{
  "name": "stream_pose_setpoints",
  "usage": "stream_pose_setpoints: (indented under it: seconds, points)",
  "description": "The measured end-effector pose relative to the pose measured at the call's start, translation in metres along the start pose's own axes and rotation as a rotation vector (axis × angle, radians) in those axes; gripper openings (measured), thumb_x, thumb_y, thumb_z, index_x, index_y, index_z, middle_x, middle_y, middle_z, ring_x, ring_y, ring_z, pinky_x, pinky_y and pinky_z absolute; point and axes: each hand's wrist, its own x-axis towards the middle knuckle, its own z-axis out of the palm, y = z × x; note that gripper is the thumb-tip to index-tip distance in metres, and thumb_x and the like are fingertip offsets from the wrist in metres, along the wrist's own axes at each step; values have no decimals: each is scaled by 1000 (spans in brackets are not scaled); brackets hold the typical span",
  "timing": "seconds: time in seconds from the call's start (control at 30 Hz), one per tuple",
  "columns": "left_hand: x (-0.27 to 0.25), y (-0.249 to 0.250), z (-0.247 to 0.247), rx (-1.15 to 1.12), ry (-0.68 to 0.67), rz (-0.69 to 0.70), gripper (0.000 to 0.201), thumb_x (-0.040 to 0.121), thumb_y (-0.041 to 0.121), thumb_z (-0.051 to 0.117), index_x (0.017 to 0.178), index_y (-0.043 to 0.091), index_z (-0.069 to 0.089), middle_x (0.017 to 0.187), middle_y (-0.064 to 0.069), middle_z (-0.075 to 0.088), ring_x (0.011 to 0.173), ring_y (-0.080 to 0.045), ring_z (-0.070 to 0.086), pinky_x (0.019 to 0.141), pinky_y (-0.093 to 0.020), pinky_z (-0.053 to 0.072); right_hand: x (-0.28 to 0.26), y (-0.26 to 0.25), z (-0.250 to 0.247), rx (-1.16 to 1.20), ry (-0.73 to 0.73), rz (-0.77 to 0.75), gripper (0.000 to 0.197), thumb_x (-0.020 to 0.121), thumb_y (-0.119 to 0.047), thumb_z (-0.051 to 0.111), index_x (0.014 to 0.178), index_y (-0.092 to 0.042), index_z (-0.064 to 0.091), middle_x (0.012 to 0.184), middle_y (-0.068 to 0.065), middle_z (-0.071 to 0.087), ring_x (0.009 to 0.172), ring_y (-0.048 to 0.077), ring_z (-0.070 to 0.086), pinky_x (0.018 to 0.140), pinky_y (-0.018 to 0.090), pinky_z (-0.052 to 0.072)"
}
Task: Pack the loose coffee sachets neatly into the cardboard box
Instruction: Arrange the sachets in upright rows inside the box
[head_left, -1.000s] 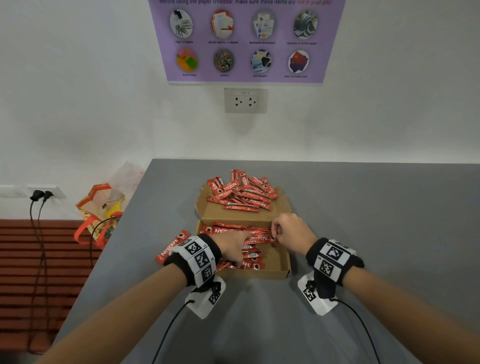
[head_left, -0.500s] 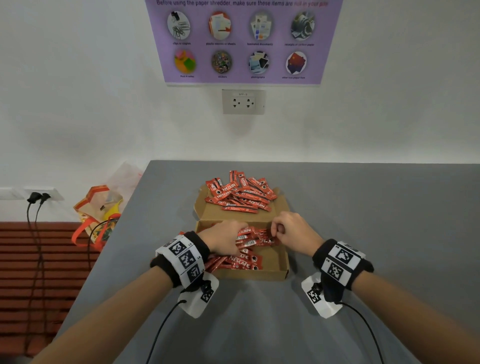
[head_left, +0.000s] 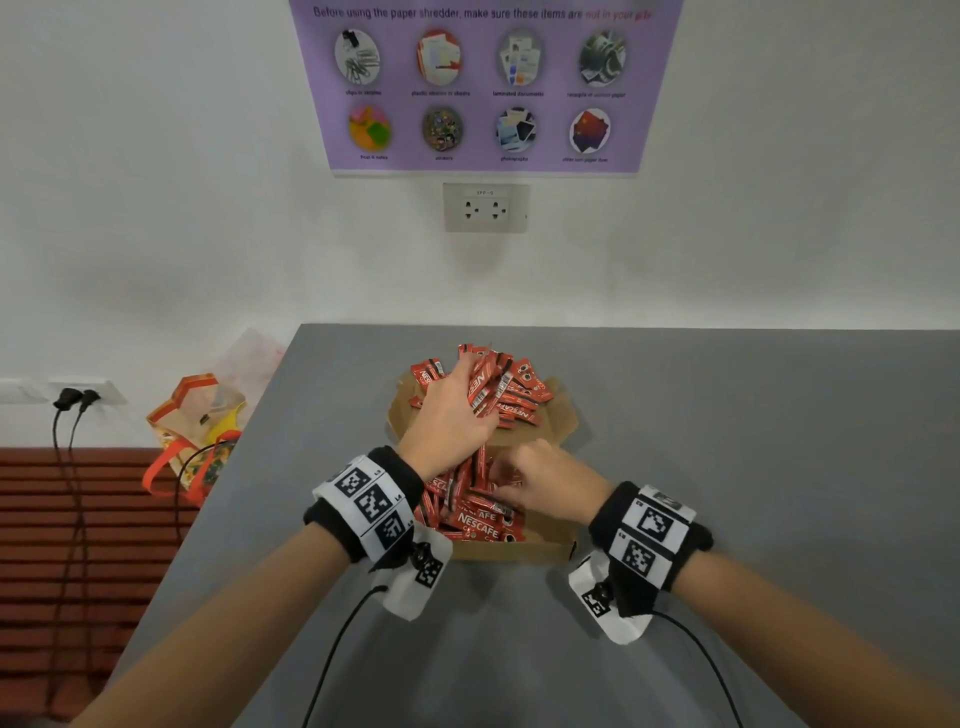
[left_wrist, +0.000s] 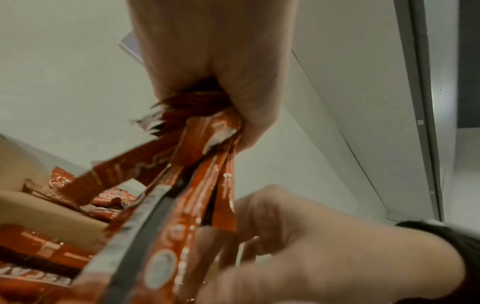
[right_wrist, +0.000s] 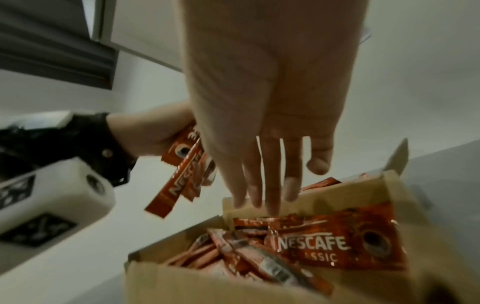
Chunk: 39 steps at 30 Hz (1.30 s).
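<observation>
An open cardboard box (head_left: 545, 540) sits on the grey table (head_left: 727, 467), with red Nescafe sachets (head_left: 478, 519) lying inside. More loose sachets (head_left: 524, 400) are piled on the folded-back lid (head_left: 563, 415). My left hand (head_left: 452, 410) is raised over that pile and grips a bundle of sachets (left_wrist: 197, 164) in its fist; the sticks hang down toward the box. My right hand (head_left: 550, 478) is low over the box. Its fingers (right_wrist: 270, 185) are held out straight above the sachets in the box (right_wrist: 324, 242) and hold nothing.
A colourful bag (head_left: 197, 431) stands off the table's left edge, by plugged cables (head_left: 72, 400). The wall with a socket (head_left: 485, 208) and a purple poster (head_left: 483, 83) rises right behind the table.
My left hand has risen out of the box and moved away from me, with a bundle of sachets in its fist. My right hand stayed over the box.
</observation>
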Motion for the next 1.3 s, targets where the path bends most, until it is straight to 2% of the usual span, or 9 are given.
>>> stream_pose_setpoints:
  seconds: [0.13, 0.37, 0.53, 0.7, 0.9, 1.03, 1.13, 1.2, 1.3]
  points:
    - [-1, -3, 1, 115, -45, -15, 67, 83, 12, 63, 142, 10, 30, 104, 1, 58, 53, -10, 53, 59, -27, 54, 4, -2, 12, -223, -42, 52, 33, 82, -36, 67, 101, -9, 65, 99, 4, 66, 90, 21, 62, 73, 29, 48]
    - [-1, -19, 3, 106, -83, -56, 58, 81, 13, 64, 134, 10, 42, 90, -3, 66, 73, -24, 67, 62, -43, 57, 6, -4, 20, -252, -53, 57, 20, 85, -21, 61, 98, -7, 65, 100, 8, 65, 91, 26, 63, 77, 37, 53]
    - [5, -29, -4, 77, -53, -60, 47, 79, 10, 64, 124, 7, 51, 85, -5, 67, 71, -27, 67, 61, -44, 56, 2, 7, 3, -2, 65, 121, 13, 89, -15, 59, 96, -10, 69, 93, 2, 69, 81, 14, 64, 74, 28, 55]
    - [8, -35, -7, 105, -152, -58, 50, 80, 10, 64, 128, 6, 48, 85, -8, 68, 72, -32, 66, 61, -46, 56, -4, 29, -14, 205, 27, 221, 15, 87, -13, 65, 101, -7, 70, 92, 5, 71, 82, 11, 66, 75, 17, 53]
    - [8, -37, -1, 203, -257, -71, 61, 82, 21, 67, 136, 8, 41, 106, -6, 65, 81, -18, 67, 72, -36, 58, -7, 35, -16, 291, 15, 267, 13, 83, -14, 69, 95, -9, 68, 85, 4, 72, 74, 5, 65, 77, 19, 53]
    - [6, -34, -2, 162, -209, -92, 48, 82, 16, 67, 125, 7, 50, 95, -3, 66, 76, -18, 67, 68, -36, 58, -6, 28, -17, 398, 160, 243, 32, 82, -11, 70, 107, -17, 50, 81, 2, 68, 66, 10, 66, 66, 23, 54]
    - [4, -31, -4, 175, -315, -71, 31, 79, 13, 68, 108, 10, 56, 89, -2, 66, 72, -21, 66, 67, -34, 57, -7, 17, -19, 588, 236, 214, 47, 82, 1, 66, 108, -19, 33, 83, 7, 69, 66, 16, 70, 64, 27, 58]
    - [0, -28, -4, 175, -446, -33, 18, 77, 8, 68, 91, 12, 57, 83, -4, 66, 69, -24, 65, 64, -35, 54, -7, 12, -20, 642, 281, 191, 45, 81, 3, 66, 104, -18, 33, 83, 4, 67, 68, 17, 70, 64, 27, 58]
    - [-4, -28, -2, 177, -515, 25, 18, 76, 9, 69, 90, 7, 59, 86, -10, 67, 73, -28, 63, 67, -39, 51, -5, 10, -20, 648, 348, 174, 44, 79, 3, 68, 104, -16, 37, 88, -4, 61, 74, 13, 67, 68, 25, 57]
